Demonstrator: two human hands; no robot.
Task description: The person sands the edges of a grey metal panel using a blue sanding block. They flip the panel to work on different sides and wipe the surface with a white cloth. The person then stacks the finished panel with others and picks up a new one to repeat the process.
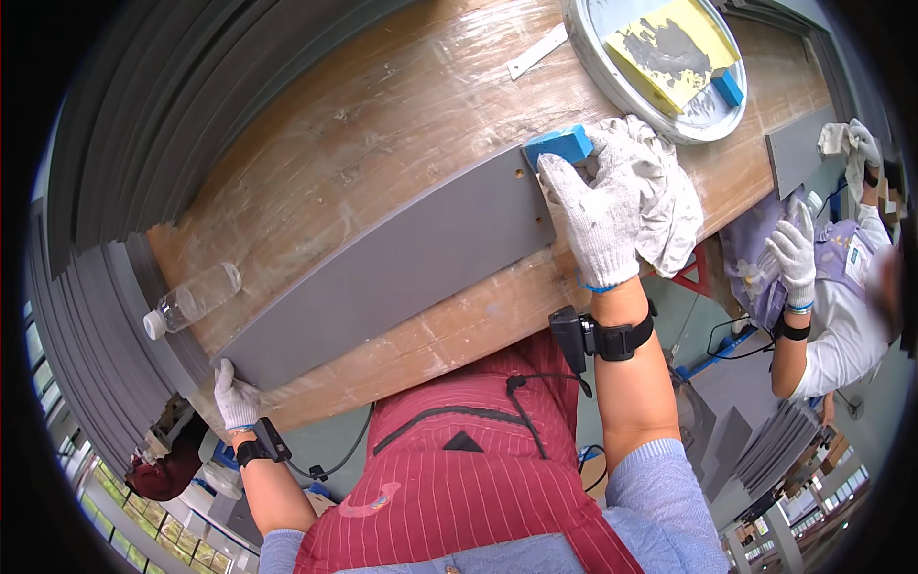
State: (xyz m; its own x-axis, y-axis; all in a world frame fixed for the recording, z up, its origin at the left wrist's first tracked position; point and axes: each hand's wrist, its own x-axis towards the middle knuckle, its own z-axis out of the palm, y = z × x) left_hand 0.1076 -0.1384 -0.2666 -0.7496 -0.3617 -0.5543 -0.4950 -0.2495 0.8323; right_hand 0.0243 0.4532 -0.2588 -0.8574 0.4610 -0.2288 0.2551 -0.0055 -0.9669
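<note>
A long grey panel (392, 268) with a curved far edge and small holes at its right end lies across the wooden table. My right hand (604, 215), in a white knitted glove, grips a blue block (559, 145) against the panel's right end. Beside that hand lies a crumpled white cloth (672, 206), partly hidden by it. At the panel's left end my left hand (235, 395), also gloved, holds the near corner, its fingers closed around the edge.
A round tub (617, 86) at the far right bears a yellow sheet (681, 77) smeared with grey paste. A white strip (537, 52) lies beside it. A clear bottle (199, 297) rests at left near stacked grey panels (105, 306). At right, a co-worker handles another panel (796, 148).
</note>
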